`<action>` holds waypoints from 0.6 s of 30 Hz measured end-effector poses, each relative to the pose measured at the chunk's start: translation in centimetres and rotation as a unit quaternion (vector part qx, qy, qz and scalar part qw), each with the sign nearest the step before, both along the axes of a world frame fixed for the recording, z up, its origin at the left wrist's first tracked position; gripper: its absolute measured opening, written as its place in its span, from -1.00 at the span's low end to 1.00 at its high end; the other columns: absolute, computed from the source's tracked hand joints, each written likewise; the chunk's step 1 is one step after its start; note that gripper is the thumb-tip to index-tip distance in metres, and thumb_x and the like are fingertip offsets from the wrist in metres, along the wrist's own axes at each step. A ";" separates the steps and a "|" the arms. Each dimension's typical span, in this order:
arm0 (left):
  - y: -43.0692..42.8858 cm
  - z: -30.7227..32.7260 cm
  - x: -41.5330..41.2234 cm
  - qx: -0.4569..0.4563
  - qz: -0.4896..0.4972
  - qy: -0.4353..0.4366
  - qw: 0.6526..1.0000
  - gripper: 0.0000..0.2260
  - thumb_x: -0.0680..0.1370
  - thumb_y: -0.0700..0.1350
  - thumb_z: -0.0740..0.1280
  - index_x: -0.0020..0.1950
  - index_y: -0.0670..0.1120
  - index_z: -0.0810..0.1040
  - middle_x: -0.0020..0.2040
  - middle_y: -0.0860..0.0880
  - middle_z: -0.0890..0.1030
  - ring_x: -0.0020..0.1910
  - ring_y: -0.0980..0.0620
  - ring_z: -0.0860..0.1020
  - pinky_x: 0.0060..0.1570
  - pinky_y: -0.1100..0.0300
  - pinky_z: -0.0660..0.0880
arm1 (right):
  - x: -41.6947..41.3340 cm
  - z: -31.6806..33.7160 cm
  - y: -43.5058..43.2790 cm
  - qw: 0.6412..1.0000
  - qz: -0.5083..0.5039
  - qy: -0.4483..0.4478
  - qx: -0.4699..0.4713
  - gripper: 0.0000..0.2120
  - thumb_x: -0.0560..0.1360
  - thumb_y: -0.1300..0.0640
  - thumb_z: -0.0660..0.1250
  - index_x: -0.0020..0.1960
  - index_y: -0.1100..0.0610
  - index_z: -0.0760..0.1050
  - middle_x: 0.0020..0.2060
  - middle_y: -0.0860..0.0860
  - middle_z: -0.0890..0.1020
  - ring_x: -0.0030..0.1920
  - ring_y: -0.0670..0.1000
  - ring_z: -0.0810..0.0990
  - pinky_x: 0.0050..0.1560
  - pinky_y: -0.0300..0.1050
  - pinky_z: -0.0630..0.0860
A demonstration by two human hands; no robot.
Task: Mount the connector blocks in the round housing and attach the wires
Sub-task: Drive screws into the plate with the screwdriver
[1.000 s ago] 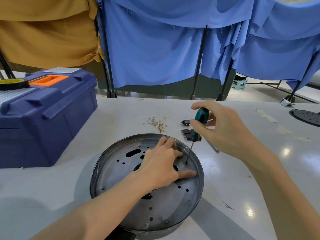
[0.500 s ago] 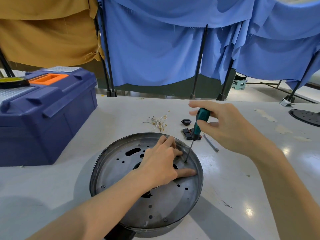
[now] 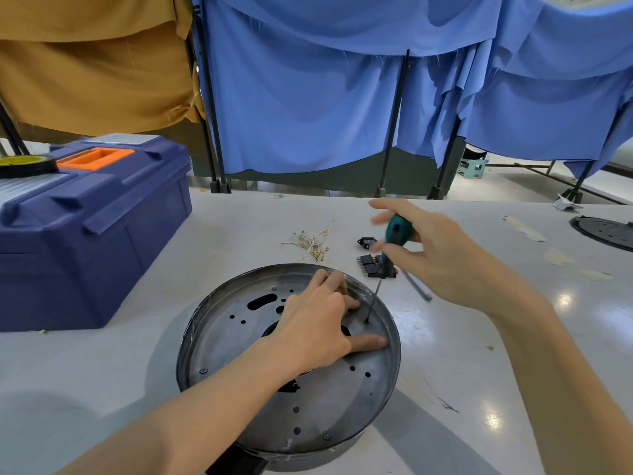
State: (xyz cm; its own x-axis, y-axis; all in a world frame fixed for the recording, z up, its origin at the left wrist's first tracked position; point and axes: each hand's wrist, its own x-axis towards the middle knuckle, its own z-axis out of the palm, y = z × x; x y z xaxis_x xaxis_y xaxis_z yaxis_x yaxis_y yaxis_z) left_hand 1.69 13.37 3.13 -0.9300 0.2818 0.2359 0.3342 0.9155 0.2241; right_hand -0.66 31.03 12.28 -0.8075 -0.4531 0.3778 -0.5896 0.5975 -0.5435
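The round grey metal housing (image 3: 219, 341) lies on the white table, its perforated floor facing up. My left hand (image 3: 315, 323) rests flat inside it, thumb stretched toward the right rim, covering whatever lies under the palm. My right hand (image 3: 435, 255) grips the teal handle of a screwdriver (image 3: 394, 234); its thin shaft slants down to a screw near the right rim, just beyond my left fingers. Black connector blocks (image 3: 370, 265) and a small black socket (image 3: 366, 241) lie on the table behind the housing, beside a bundle of white wires (image 3: 313, 243) with gold terminals.
A large blue toolbox (image 3: 92, 234) with an orange handle stands at the left, a tape roll (image 3: 24, 164) on its lid. A grey rod (image 3: 418, 289) lies right of the housing. Another dark round plate (image 3: 606, 231) sits at the far right edge. Blue curtains hang behind the table.
My right fingers have shifted on the screwdriver handle and look blurred, as if turning it. The tip stays on the same screw, and my left hand keeps its place.
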 end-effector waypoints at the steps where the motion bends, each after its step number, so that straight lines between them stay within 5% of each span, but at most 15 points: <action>1: 0.0 0.0 0.0 -0.003 -0.001 0.004 1.000 -0.31 0.35 0.51 0.19 0.28 0.09 0.54 0.10 0.15 0.35 0.13 0.15 0.22 -0.24 0.17 0.26 | 0.0 -0.2 -0.3 1.000 -0.014 0.025 -0.014 -0.46 0.55 0.19 0.37 0.45 -0.10 0.31 0.05 0.01 0.59 0.01 -0.02 0.58 0.09 -0.14 0.56; 4: 0.0 0.0 0.1 -0.010 -0.001 0.011 1.000 -0.32 0.35 0.51 0.19 0.25 0.09 0.56 0.09 0.14 0.35 0.11 0.15 0.21 -0.31 0.19 0.21 | 0.3 -0.9 -1.3 0.991 -0.060 0.116 -0.035 -0.58 0.48 0.02 0.46 0.31 -0.09 0.47 -0.29 -0.11 0.50 -0.28 -0.01 0.51 -0.14 -0.04 0.54; 6: 0.0 0.0 0.1 -0.011 0.000 0.009 1.000 -0.32 0.35 0.51 0.18 0.24 0.09 0.57 0.09 0.15 0.35 0.12 0.15 0.21 -0.29 0.18 0.23 | 0.5 -0.9 -1.4 0.990 -0.083 0.112 -0.025 -0.61 0.43 -0.14 0.45 0.19 -0.02 0.51 -0.34 -0.16 0.47 -0.29 0.03 0.53 -0.16 0.03 0.55; 8: 0.0 0.0 0.1 -0.008 0.001 0.005 1.000 -0.32 0.34 0.51 0.19 0.24 0.08 0.57 0.10 0.14 0.35 0.13 0.14 0.22 -0.25 0.16 0.27 | 0.6 -0.7 -1.0 0.992 -0.098 0.074 0.027 -0.53 0.42 -0.23 0.37 0.23 -0.02 0.45 -0.19 -0.09 0.55 -0.16 0.06 0.56 -0.05 0.01 0.55; 10: 0.0 0.0 0.1 -0.003 0.000 0.004 1.000 -0.31 0.34 0.51 0.19 0.26 0.08 0.56 0.09 0.14 0.35 0.14 0.13 0.23 -0.24 0.16 0.28 | 0.4 -0.5 -0.5 0.997 -0.059 0.029 0.040 -0.57 0.54 -0.04 0.34 0.37 -0.02 0.35 0.12 -0.04 0.51 0.05 0.02 0.56 0.11 -0.07 0.53; 12: 0.0 0.0 0.0 -0.004 0.002 0.002 1.000 -0.29 0.34 0.52 0.18 0.29 0.08 0.54 0.10 0.15 0.35 0.15 0.14 0.23 -0.25 0.17 0.28 | 0.5 0.0 -0.2 1.000 -0.004 -0.003 0.003 -0.57 0.60 0.18 0.28 0.43 -0.02 0.32 0.21 -0.02 0.52 0.13 -0.07 0.57 0.17 -0.17 0.55; 16: 0.0 0.0 0.0 -0.010 0.001 0.005 1.000 -0.30 0.34 0.52 0.18 0.28 0.10 0.54 0.09 0.14 0.34 0.13 0.14 0.22 -0.26 0.17 0.27 | 0.7 -0.3 -0.9 0.996 -0.033 0.072 -0.042 -0.51 0.48 0.06 0.46 0.37 -0.15 0.44 -0.23 0.00 0.58 -0.21 0.02 0.59 -0.04 -0.09 0.60; 18: 0.0 0.0 0.0 -0.010 0.001 0.008 1.000 -0.31 0.34 0.52 0.17 0.26 0.10 0.55 0.08 0.15 0.34 0.12 0.14 0.22 -0.27 0.17 0.26 | 1.0 -0.7 -1.5 0.990 -0.070 0.113 -0.051 -0.64 0.42 -0.10 0.46 0.17 -0.02 0.57 -0.37 -0.03 0.49 -0.31 0.09 0.54 -0.15 0.07 0.58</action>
